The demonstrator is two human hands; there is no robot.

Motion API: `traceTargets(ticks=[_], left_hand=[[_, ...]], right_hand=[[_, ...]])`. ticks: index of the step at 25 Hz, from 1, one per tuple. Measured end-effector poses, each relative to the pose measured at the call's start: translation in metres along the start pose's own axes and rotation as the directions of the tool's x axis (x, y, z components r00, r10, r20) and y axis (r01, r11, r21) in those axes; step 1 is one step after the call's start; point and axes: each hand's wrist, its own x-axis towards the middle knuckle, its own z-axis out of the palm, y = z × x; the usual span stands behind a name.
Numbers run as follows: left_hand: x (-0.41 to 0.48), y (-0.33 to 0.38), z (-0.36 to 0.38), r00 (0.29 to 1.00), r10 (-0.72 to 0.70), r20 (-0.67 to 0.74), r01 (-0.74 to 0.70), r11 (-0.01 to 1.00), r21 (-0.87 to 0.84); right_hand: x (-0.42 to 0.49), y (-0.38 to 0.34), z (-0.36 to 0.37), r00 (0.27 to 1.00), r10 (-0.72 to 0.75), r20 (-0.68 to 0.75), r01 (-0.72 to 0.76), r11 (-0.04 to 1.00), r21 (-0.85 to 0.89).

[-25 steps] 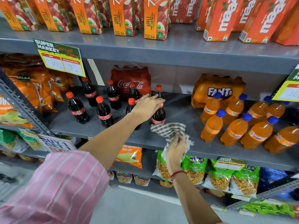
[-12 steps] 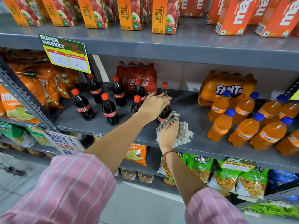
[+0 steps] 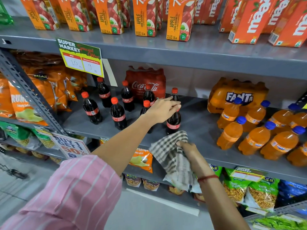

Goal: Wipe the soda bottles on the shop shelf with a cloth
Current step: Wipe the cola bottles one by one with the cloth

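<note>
Several small cola bottles with red caps stand on the grey middle shelf [image 3: 196,123]. My left hand [image 3: 162,111] reaches over them and grips the top of the front right cola bottle [image 3: 173,123], hiding its cap. My right hand [image 3: 188,151] holds a bunched grey-and-white checked cloth [image 3: 171,155] just below and in front of that bottle, at the shelf's front edge. The cloth does not touch the bottle. Several orange soda bottles [image 3: 255,138] with blue caps stand at the right of the same shelf.
A shrink-wrapped cola pack [image 3: 145,80] and an orange soda pack [image 3: 237,92] sit at the shelf's back. Juice cartons [image 3: 144,17] line the upper shelf. Snack bags [image 3: 38,90] fill the left bay and lower shelves. A price card [image 3: 81,58] hangs from the upper shelf edge.
My right hand has dropped with the cloth from against the bottle's side to below the shelf edge. My left hand stays on the bottle's top.
</note>
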Motion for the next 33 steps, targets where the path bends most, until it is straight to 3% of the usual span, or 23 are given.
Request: traceTargets(ticks=[2,4,8,13,15,17,18,20,23,26,27,29,31,33], left_hand=[[-0.003,-0.009,-0.015,1.0,-0.017,-0.003,0.017,0.998,-0.055],[-0.005,-0.031,-0.031,0.998,-0.061,-0.026,0.06,0.997,-0.042],[-0.021,-0.075,-0.051,0.984,-0.177,0.026,0.175,0.984,0.043],[-0.031,-0.077,-0.041,0.99,-0.141,0.011,0.137,0.98,0.147],[-0.03,-0.08,-0.036,0.99,-0.141,-0.012,0.141,0.973,0.181],[-0.029,-0.082,-0.036,0.988,-0.154,-0.017,0.155,0.974,0.163],[-0.028,-0.081,-0.037,0.988,-0.151,-0.017,0.152,0.976,0.158],[-0.025,-0.079,-0.038,0.988,-0.15,-0.028,0.152,0.979,0.133],[-0.026,-0.08,-0.036,0.982,-0.184,-0.047,0.187,0.979,0.086],[-0.029,-0.083,-0.032,0.975,-0.217,-0.043,0.22,0.97,0.103],[-0.03,-0.083,-0.031,0.971,-0.235,-0.035,0.238,0.965,0.109],[-0.031,-0.082,-0.028,0.968,-0.249,-0.039,0.252,0.96,0.125],[-0.032,-0.079,-0.023,0.97,-0.232,-0.069,0.241,0.958,0.155],[-0.034,-0.076,-0.02,0.972,-0.217,-0.09,0.23,0.958,0.17]], right_hand=[[-0.025,-0.002,-0.005,0.962,0.114,0.247,-0.215,0.874,0.435],[-0.043,0.002,-0.003,0.949,0.037,0.312,-0.24,0.725,0.646],[-0.058,0.005,0.027,0.986,-0.091,0.139,-0.05,0.636,0.77],[-0.059,-0.034,0.078,0.96,-0.164,-0.228,0.281,0.606,0.744],[-0.046,-0.047,0.092,0.91,-0.251,-0.328,0.412,0.618,0.67],[-0.026,-0.047,0.103,0.785,-0.492,-0.376,0.619,0.637,0.459],[-0.014,-0.04,0.107,0.68,-0.655,-0.33,0.733,0.622,0.277],[0.016,-0.018,0.118,0.493,-0.866,-0.086,0.863,0.499,-0.081],[0.042,0.001,0.124,0.341,-0.934,0.11,0.836,0.247,-0.489],[0.048,-0.003,0.122,0.262,-0.915,0.306,0.642,-0.071,-0.764],[0.049,-0.009,0.122,0.273,-0.875,0.4,0.574,-0.185,-0.797],[0.055,-0.024,0.121,0.275,-0.798,0.537,0.497,-0.36,-0.79],[0.054,-0.038,0.126,0.286,-0.73,0.62,0.482,-0.45,-0.752],[0.051,-0.048,0.134,0.288,-0.672,0.683,0.362,-0.584,-0.727]])
